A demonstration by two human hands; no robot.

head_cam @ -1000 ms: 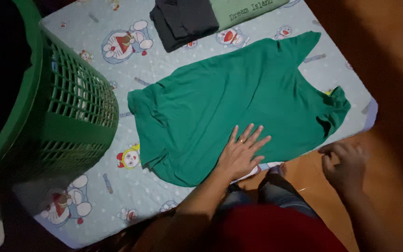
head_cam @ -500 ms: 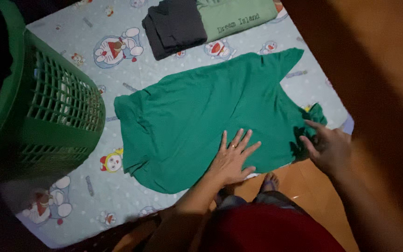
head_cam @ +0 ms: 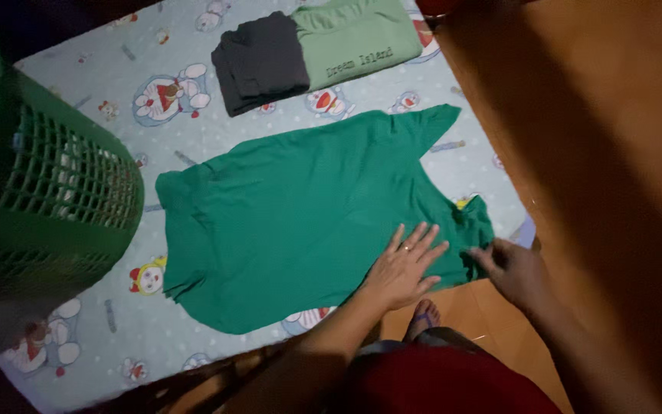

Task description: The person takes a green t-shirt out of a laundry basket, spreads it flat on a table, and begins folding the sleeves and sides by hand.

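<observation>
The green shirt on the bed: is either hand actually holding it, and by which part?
The right hand pinches the green shirt at its near sleeve end by the bed's edge. The left hand holds nothing; it lies flat, fingers spread, on the cloth.

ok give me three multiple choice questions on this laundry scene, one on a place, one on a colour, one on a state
1. Where is the green laundry basket?
A. left of the green shirt
B. on the shirt
C. on the floor at right

2. What colours are the two folded garments at the top?
A. red and white
B. dark grey and light green
C. both blue

3. How is the left hand?
A. clenched in a fist
B. lifted off
C. flat, fingers spread, on the green shirt

Answers: 1 A, it stands at the sheet's left edge. 2 B, they lie side by side. 3 C, the palm presses the cloth while the right hand touches the shirt's end.
</observation>
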